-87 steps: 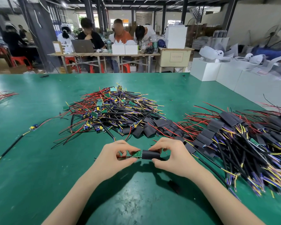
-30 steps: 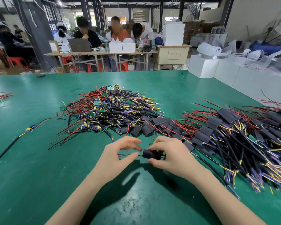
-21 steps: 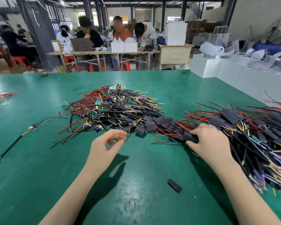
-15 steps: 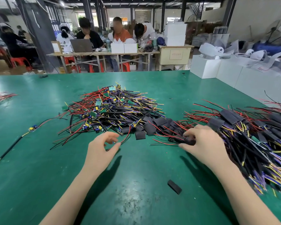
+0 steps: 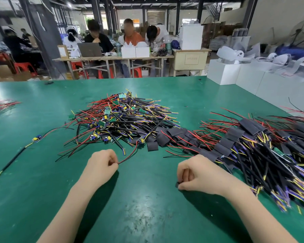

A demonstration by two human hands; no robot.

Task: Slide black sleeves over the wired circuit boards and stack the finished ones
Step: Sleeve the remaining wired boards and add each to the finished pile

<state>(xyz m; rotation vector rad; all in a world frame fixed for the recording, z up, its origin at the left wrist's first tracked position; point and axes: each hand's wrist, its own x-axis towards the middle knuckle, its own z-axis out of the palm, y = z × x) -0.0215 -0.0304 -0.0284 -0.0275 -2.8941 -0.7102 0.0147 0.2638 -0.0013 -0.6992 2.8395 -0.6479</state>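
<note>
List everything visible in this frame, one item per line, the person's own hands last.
Bare wired boards: one heap, red, black and yellow wires, table centre.
Sleeved boards: one stack, black sleeves, table right.
Loose sleeves: several, black, between heap and stack.
Stray board: one, left of heap.
Table: one, green.
White boxes: several, far right.
Seated people: several, background desk.
Left hand: pinches a red wire.
Right hand: grips a black sleeve.

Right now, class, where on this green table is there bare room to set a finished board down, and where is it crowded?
Bare mat lies between the left hand and right hand and toward the near edge, and left of the unsleeved pile, around one stray wired board. The right side is crowded by the sleeved stack.
</note>
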